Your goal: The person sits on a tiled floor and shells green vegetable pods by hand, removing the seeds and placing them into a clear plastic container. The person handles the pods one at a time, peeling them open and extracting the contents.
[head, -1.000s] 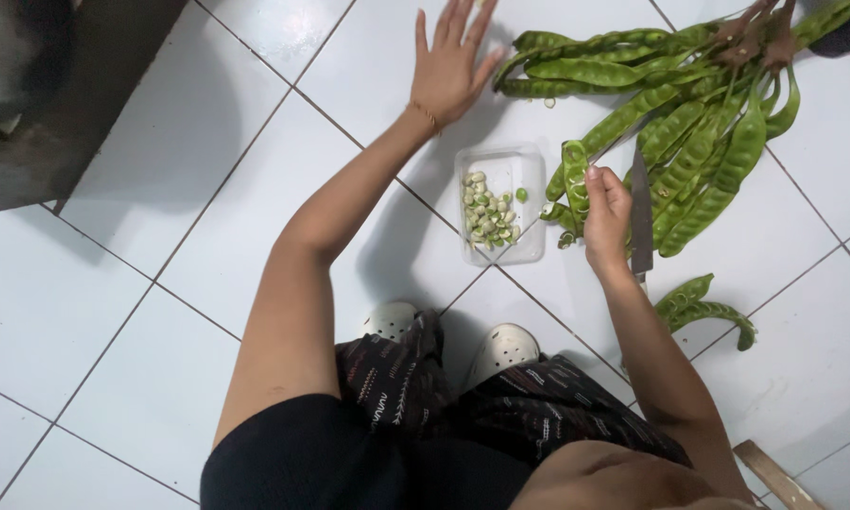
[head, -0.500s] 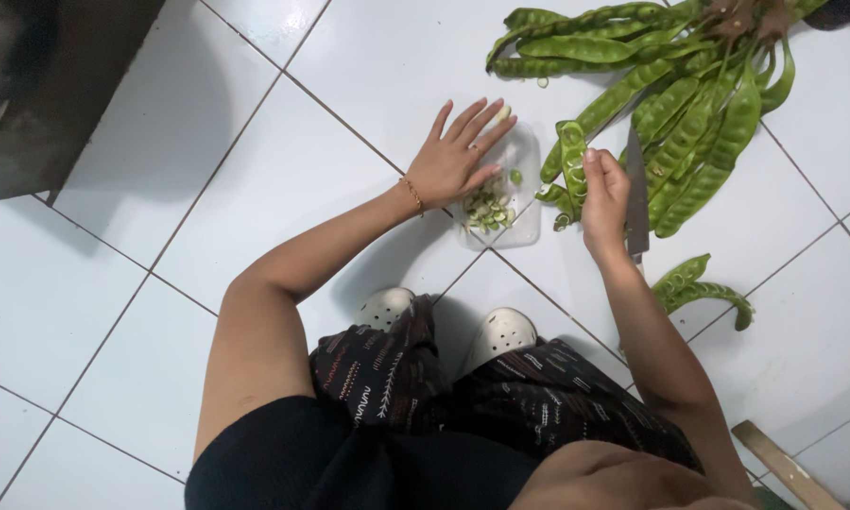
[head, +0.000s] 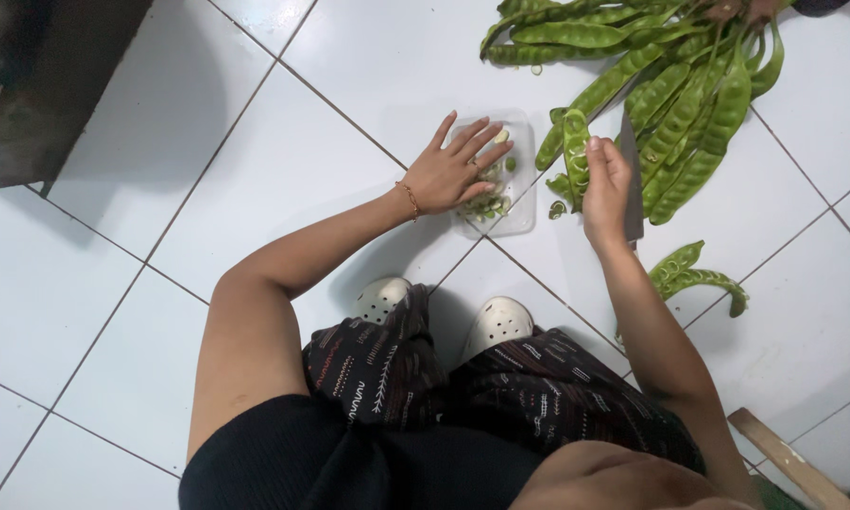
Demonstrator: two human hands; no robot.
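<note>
My left hand (head: 455, 168) lies flat with fingers spread over a small clear plastic container (head: 522, 213) of pale green shelled beans (head: 489, 203) on the floor. My right hand (head: 606, 189) grips a long green bean pod (head: 575, 156) with empty sockets, held upright beside the container. The same hand also holds a knife (head: 631, 194), blade pointing away along the fingers. A big bunch of long green pods (head: 670, 85) lies on the tiles just beyond.
I squat on white floor tiles; my two white clogs (head: 444, 316) sit just below the container. Two emptied pods (head: 697, 279) lie at right. A dark cabinet base (head: 56, 76) fills the top left. A wooden strip (head: 789, 463) shows at bottom right.
My left hand came back from the far tiles and settled over the container. The right hand keeps the pod and knife, barely shifted.
</note>
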